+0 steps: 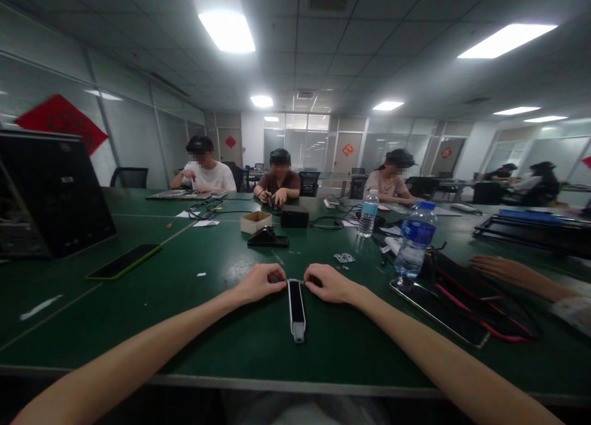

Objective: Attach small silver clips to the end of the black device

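A slim, pen-shaped device (pixel 297 308) with a white rim, a long black face and a grey tapered near end lies on the green table in front of me. At the left corner of its far end is my left hand (pixel 262 282), thumb and fingers pinched together. My right hand (pixel 329 283) is pinched in the same way at the right corner. Small dark bits show at the fingertips, too small to name. Whether either hand grips the device itself cannot be made out.
Beyond my hands stand a black holder (pixel 268 236), an open cardboard box (pixel 257 222) and a black box (pixel 294 216). Small metal pieces (pixel 344 258), water bottles (pixel 417 237) and a phone (pixel 438 311) are to the right, near another person's hand (pixel 501 271). A green-edged tablet (pixel 124 262) lies left.
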`<state>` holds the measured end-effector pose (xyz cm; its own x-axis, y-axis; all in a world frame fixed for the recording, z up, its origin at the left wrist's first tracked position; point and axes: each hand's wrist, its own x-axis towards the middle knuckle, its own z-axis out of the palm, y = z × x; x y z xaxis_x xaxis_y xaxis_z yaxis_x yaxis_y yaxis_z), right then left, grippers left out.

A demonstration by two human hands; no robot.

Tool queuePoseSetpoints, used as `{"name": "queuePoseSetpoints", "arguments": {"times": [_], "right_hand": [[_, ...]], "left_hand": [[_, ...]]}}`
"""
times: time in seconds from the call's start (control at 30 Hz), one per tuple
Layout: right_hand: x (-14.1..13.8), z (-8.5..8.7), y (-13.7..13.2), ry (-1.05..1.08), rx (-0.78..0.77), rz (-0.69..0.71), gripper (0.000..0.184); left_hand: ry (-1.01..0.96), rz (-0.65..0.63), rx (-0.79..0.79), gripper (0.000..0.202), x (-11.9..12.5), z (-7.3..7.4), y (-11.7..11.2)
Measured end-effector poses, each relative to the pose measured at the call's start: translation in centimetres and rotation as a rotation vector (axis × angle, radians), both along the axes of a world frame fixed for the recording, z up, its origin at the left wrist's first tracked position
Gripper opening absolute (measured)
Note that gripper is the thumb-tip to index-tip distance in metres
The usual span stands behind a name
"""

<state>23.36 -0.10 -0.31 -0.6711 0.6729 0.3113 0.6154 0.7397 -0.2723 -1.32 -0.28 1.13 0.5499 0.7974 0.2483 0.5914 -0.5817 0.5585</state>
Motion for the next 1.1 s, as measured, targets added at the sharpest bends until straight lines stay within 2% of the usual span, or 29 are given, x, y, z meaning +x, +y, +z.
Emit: {"name": "queuePoseSetpoints", "arguments": {"times": [0.2, 0.33, 0.47, 0.57, 0.7, 0.9, 1.1], "right_hand": [[1.2, 1.0, 0.9, -0.016, 0.054, -0.045, 0.011], [4.6, 1.6, 3.0, -0.015, 0.151, -0.233, 0.015], [8.5, 0.9, 4.9, -0.044, 0.113, -0.419, 0.018], [9.8, 0.2, 5.6, -0.080, 0.060, -0.467, 0.019], [9.3, 0.0, 5.4, -0.127, 0.052, -0.412, 0.019], [6.6, 0.3, 4.4, -0.205, 0.083, -0.348, 0.023], [5.1, 0.5, 3.9, -0.329, 0.038, -0.449, 0.022]], "left_hand": [[0.021, 0.002, -0.029, 0.021, 0.0, 0.4, -0.4], [0.019, -0.004, -0.035, 0.021, -0.1, 0.4, -0.3], [0.029, -0.009, -0.044, 0.022, -0.3, 0.2, -0.1], [0.025, -0.017, -0.048, 0.022, -0.3, 0.0, 0.1], [0.027, -0.024, -0.038, 0.023, -0.3, 0.0, 0.1], [0.043, -0.014, -0.029, 0.027, -0.3, 0.1, 0.0], [0.040, -0.008, -0.012, 0.025, -0.2, 0.1, 0.0]]}}
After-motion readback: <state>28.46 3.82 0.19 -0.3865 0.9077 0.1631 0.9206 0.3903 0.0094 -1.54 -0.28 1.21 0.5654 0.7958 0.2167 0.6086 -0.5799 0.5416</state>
